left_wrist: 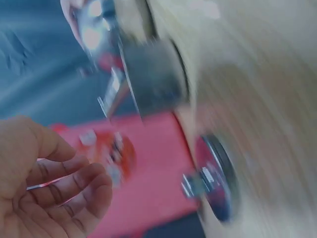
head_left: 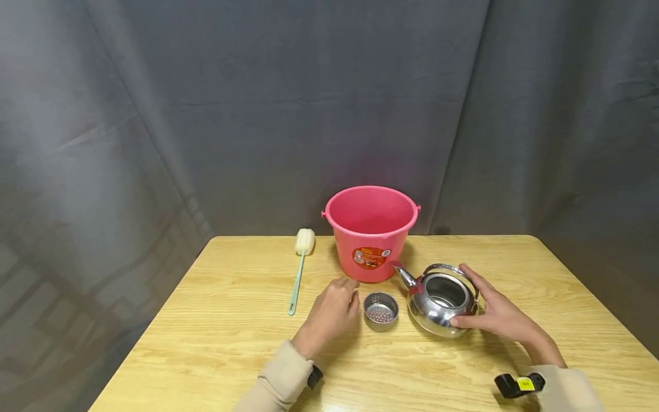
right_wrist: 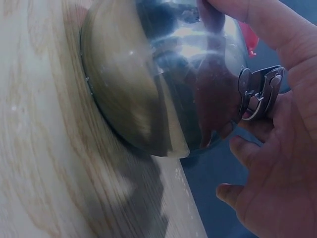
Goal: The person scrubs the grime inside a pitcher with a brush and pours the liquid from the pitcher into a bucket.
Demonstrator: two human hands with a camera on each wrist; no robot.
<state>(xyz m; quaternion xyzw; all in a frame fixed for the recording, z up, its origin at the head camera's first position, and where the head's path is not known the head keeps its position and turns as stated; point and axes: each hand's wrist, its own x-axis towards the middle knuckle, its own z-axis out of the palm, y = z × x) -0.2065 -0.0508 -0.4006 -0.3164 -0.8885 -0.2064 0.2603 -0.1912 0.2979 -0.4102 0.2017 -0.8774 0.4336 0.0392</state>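
Nearby, brush [head_left: 298, 274], bucket [head_left: 342, 246], left hand [head_left: 333, 306] loosely curled beside strainer [head_left: 381, 325], right hand [head_left: 496, 313] gripping kettle [head_left: 435, 320]

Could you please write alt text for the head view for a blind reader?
A person's right hand holds an open metal kettle at a wooden table, while the left hand is beside a small perforated metal cup. Beyond them stands a pink bucket, with a sponge brush lying to its left.

Left wrist view blurred (head view crisper); glare on kettle [right_wrist: 158, 79].
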